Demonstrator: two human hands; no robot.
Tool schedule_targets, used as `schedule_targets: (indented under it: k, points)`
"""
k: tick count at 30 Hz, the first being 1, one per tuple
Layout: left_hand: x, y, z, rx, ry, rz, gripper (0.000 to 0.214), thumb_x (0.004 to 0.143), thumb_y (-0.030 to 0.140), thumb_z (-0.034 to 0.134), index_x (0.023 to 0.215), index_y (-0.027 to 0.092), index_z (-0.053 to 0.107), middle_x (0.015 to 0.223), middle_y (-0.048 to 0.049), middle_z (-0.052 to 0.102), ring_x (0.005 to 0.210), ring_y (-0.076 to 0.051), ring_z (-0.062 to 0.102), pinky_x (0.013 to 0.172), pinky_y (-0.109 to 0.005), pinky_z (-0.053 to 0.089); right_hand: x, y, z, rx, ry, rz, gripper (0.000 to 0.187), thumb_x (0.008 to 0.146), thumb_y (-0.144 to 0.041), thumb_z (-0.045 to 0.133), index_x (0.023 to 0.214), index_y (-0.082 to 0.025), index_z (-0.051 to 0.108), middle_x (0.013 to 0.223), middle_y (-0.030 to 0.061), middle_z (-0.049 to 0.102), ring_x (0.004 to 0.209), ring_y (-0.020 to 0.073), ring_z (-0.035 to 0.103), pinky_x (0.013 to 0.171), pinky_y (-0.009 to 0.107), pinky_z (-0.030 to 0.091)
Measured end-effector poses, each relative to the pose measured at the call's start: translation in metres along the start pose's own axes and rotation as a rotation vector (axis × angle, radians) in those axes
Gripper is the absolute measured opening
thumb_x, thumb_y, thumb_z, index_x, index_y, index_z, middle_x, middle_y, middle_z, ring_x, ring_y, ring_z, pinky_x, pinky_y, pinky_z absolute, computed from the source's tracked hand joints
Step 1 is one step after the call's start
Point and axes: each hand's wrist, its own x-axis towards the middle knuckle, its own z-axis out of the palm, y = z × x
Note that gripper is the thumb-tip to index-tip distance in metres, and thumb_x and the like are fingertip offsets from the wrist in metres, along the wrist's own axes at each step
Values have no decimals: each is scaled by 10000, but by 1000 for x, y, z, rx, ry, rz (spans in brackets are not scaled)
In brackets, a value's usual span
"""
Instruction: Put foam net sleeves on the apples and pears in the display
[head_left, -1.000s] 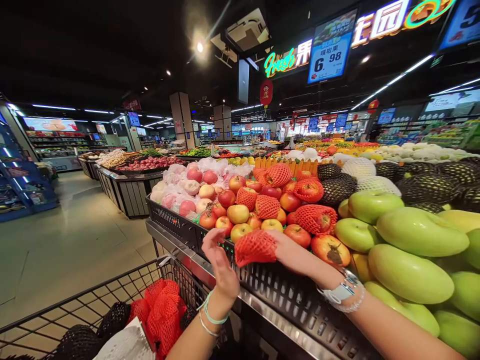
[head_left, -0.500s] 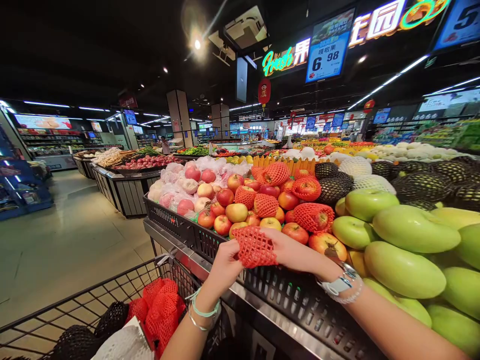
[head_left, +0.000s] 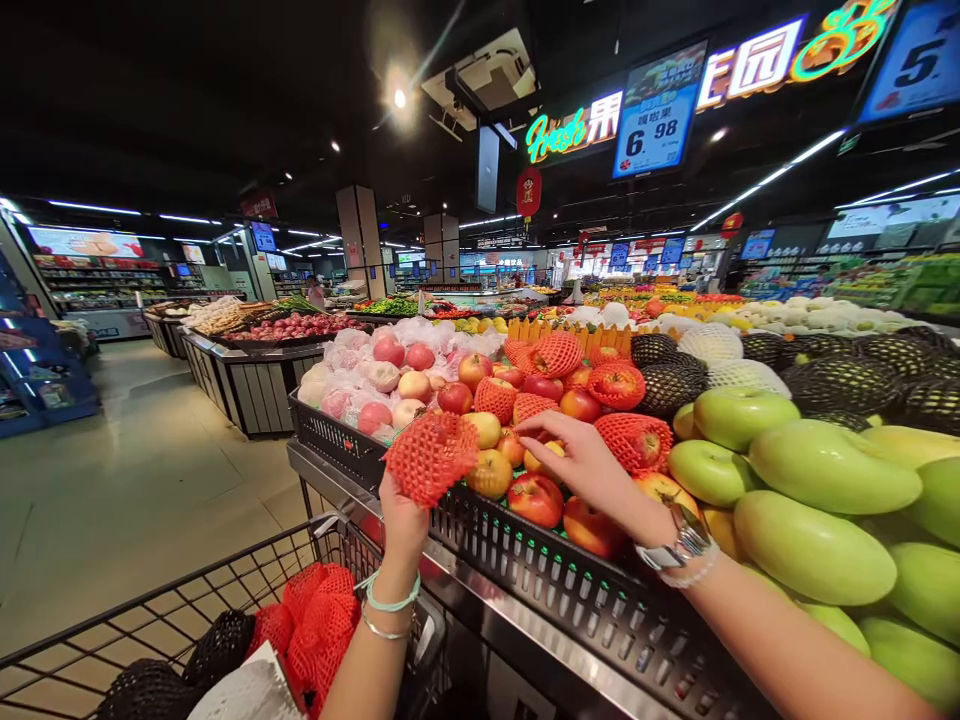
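Note:
A red foam fruit net (head_left: 433, 457) is in my left hand (head_left: 405, 512), raised over the front left edge of the black crate. Its mesh hides most of my fingers, and I cannot tell whether a fruit is inside. My right hand (head_left: 581, 462) hovers over the apples with its fingers apart and nothing in them. Just below it lie a red apple (head_left: 535, 499) and a yellowish apple (head_left: 491, 474). Beside its wrist sits an apple in a red net (head_left: 636, 443).
Large green mangoes (head_left: 817, 540) fill the right side. Below left stands a wire shopping cart (head_left: 150, 620) with red-netted fruit (head_left: 319, 620) and black-netted fruit (head_left: 150, 690) in it. The black crate rim (head_left: 337, 430) and steel ledge (head_left: 480, 590) run along the front.
My hands were together on the red net. Now my left hand has moved left and up with it, while my right hand has let go and opened above the apples.

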Motion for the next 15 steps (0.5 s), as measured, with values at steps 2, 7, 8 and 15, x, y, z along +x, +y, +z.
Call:
schedule_targets:
  k: [2,7,8,15]
  points:
    - [9,-2,-2,-85,34,-33,558,520,468,878,991,224,706,1032,-57,744,981,-247,692,886,-371,564,9,1,5,-207,-74,-28,218,929,-242,515,1092,-136,612,1104,90,657,1034,187,601,941,310,461]
    - [19,-16,-3,-140,-29,-140,559,514,456,888,988,228,699,1062,-64,742,977,-252,697,870,-383,572,34,-5,34,-578,-199,-31,373,899,-289,569,1220,-99,555,1166,150,625,1088,257,554,970,373,425]
    - [20,-20,-4,-143,-42,-155,559,505,447,894,983,229,702,1052,-59,746,967,-245,700,870,-376,570,39,-7,41,-596,-197,-16,391,880,-295,590,1212,-90,563,1145,168,629,1078,285,554,957,404,424]
    - [26,-38,-13,-109,-54,-164,580,436,333,932,965,246,711,1020,-6,754,951,-195,697,874,-307,555,56,-14,71,-652,-156,99,411,781,-207,683,1150,-53,589,1122,258,593,1066,387,539,913,497,396]
